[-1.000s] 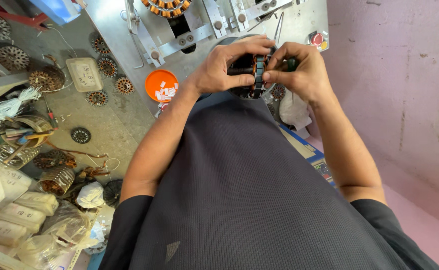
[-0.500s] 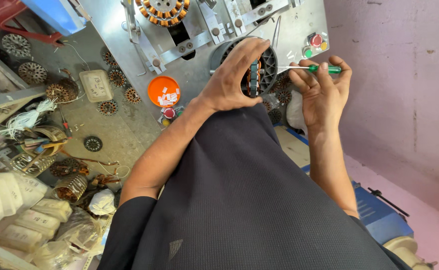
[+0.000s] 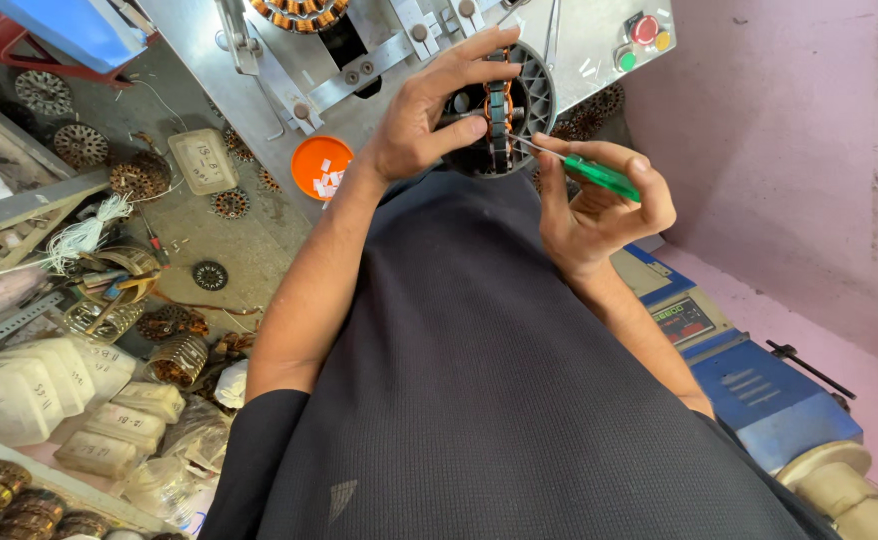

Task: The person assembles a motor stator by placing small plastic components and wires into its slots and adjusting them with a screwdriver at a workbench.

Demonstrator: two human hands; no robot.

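Observation:
My left hand (image 3: 429, 110) grips a round black motor stator (image 3: 527, 110) with copper windings, held up on edge in front of my chest. My right hand (image 3: 599, 205) holds a green-handled screwdriver (image 3: 599, 177), its thin metal tip pointing into the stator's slots beside the copper wire. My dark shirt fills the lower middle of the view and hides whatever lies below the hands.
A grey metal winding machine (image 3: 399, 40) with red, yellow and green buttons (image 3: 642, 38) stands just ahead. An orange lid (image 3: 321, 165) with white bits lies by it. Wound stators, coils and white bags (image 3: 49, 385) crowd the left. A blue machine (image 3: 759, 385) sits at right by the pink wall.
My right hand drew away from the stator with the screwdriver, then brought its tip back to the slots. The left hand has kept hold of the stator throughout.

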